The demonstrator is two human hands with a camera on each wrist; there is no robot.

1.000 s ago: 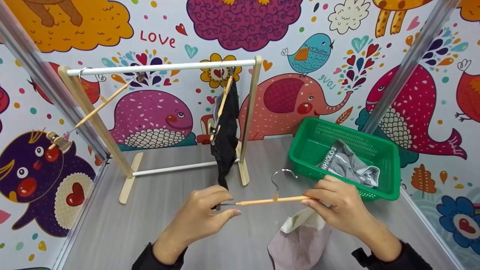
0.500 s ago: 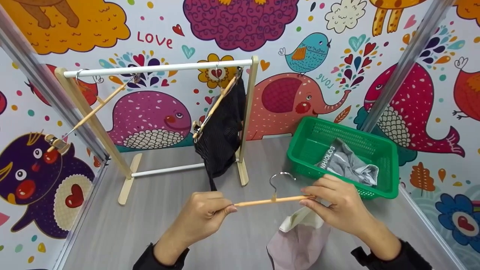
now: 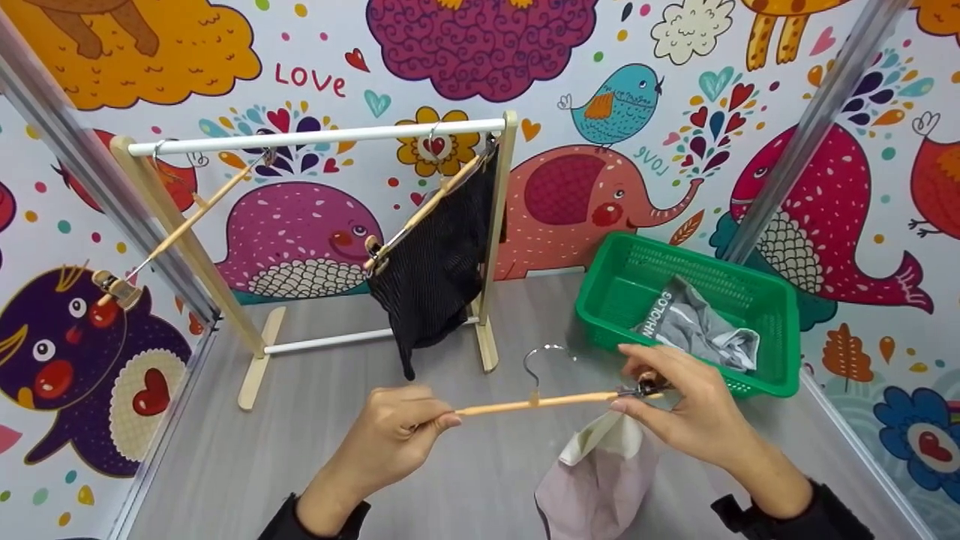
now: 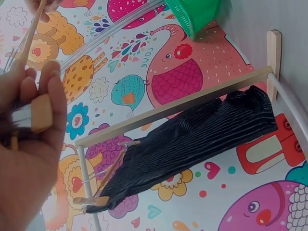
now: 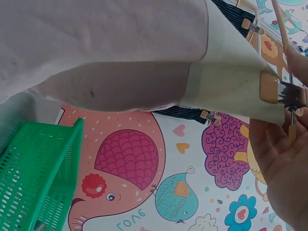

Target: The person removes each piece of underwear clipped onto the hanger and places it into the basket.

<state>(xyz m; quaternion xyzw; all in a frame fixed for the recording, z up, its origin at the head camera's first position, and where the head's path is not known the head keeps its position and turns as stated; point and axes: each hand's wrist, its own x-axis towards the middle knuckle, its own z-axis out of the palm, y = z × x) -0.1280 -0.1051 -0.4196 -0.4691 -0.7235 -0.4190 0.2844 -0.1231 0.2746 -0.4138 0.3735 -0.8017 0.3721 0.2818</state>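
Note:
Both hands hold a wooden clip hanger (image 3: pixel 574 400) level over the table, its metal hook pointing up. My left hand (image 3: pixel 397 427) grips its left end, with that end's wooden clip (image 4: pixel 42 113) lying bare against the fingers in the left wrist view. At the other end, my right hand (image 3: pixel 686 405) has thumb and fingers around the right clip (image 5: pixel 269 87). That clip bites the cream waistband of a pale pink garment (image 3: pixel 600 491), which hangs down from it. The waistband's left corner hangs loose below the bar.
A wooden rack (image 3: pixel 499 247) with a white rail (image 3: pixel 322 137) stands at the back left. On it hang a black striped garment (image 3: pixel 442 270) on a hanger and a bare hanger (image 3: pixel 202 210). A green basket (image 3: pixel 780 300) holding a grey garment (image 3: pixel 697 330) stands right.
My left fingers have closed on the hanger's left end, and the hanger has shifted slightly left. My right fingers have lifted, baring the right clip. The black garment has swung round to show its face.

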